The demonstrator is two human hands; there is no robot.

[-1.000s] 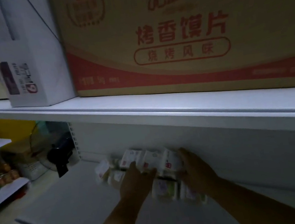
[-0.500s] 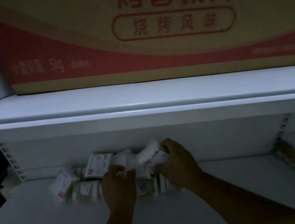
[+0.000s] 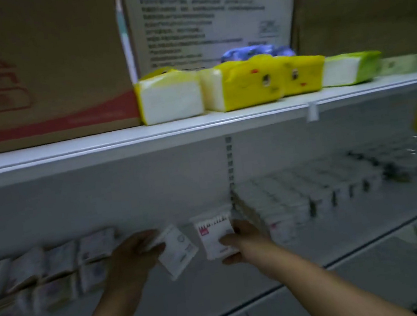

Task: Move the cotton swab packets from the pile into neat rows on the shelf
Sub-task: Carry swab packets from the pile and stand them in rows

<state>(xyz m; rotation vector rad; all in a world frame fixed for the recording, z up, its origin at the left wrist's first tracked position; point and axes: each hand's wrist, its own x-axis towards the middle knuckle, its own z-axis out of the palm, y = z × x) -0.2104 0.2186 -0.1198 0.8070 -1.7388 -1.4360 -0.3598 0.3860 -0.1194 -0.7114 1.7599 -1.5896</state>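
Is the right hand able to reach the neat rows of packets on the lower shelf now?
Probably yes: the right hand, gripping a red-marked packet, is close beside the left end of the rows, with nothing visible between them.

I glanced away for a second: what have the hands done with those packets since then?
Both hands have left the pile and moved right toward the neat rows. The left hand now holds a tilted packet, the right hand a red-printed packet. The rest of the pile still lies on the shelf.
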